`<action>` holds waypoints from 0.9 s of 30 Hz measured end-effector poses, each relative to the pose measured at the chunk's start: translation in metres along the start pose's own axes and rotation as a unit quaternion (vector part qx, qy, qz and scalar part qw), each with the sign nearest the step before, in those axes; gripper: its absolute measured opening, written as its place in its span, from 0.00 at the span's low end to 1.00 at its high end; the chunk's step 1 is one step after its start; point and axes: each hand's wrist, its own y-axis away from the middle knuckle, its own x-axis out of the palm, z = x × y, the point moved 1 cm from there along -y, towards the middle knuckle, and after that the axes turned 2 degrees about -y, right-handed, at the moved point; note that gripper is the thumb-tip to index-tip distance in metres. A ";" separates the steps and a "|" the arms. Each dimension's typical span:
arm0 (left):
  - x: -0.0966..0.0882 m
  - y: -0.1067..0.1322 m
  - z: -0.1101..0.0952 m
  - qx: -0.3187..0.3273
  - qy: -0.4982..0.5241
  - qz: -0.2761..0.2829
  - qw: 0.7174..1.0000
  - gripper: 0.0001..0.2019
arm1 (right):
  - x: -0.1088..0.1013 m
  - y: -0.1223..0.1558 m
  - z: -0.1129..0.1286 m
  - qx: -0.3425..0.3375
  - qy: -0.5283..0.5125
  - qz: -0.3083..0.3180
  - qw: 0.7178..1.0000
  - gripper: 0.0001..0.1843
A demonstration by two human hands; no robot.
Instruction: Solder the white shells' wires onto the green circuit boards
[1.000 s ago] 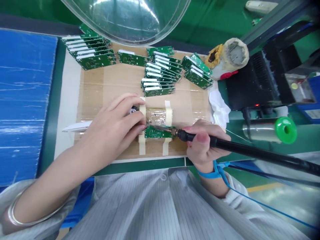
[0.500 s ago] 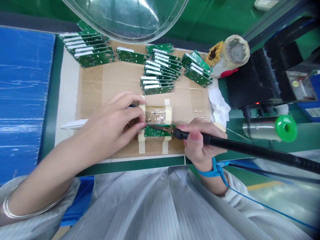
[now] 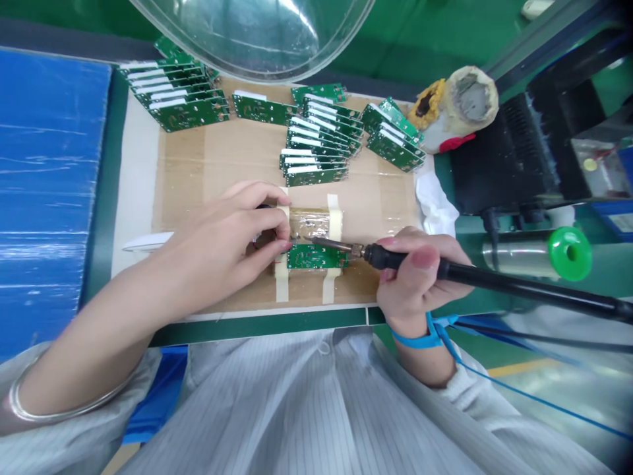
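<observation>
Circuit board [image 3: 316,256], green, lies flat near the front edge of a cardboard sheet [image 3: 198,165], between two tape strips [image 3: 281,285]. Its left end is under the fingertips of the left hand [image 3: 227,237], which pinch a small dark part [image 3: 266,235] there, while the right hand [image 3: 415,280], just off its right end, is clenched around a soldering iron [image 3: 494,285] whose tip reaches the board's upper left corner. Judging from this, the hot tip sits very near the left fingertips, so a slip of either hand could burn them or smear solder.
</observation>
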 end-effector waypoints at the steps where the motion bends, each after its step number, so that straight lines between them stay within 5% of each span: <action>1: 0.000 0.000 0.000 -0.001 -0.002 0.001 1.000 0.12 | 0.000 0.000 0.000 0.002 -0.002 -0.008 1.000 0.15; 18: 0.000 -0.003 0.003 0.022 -0.012 -0.001 1.000 0.12 | -0.001 0.001 0.002 -0.001 0.009 0.014 1.000 0.15; 24: -0.005 0.019 -0.012 0.066 -0.117 -0.127 0.983 0.07 | 0.000 0.000 0.002 0.001 0.009 0.011 1.000 0.15; 27: 0.000 0.037 -0.018 0.103 -0.171 -0.143 0.969 0.05 | 0.001 -0.001 0.002 -0.010 0.010 0.012 1.000 0.15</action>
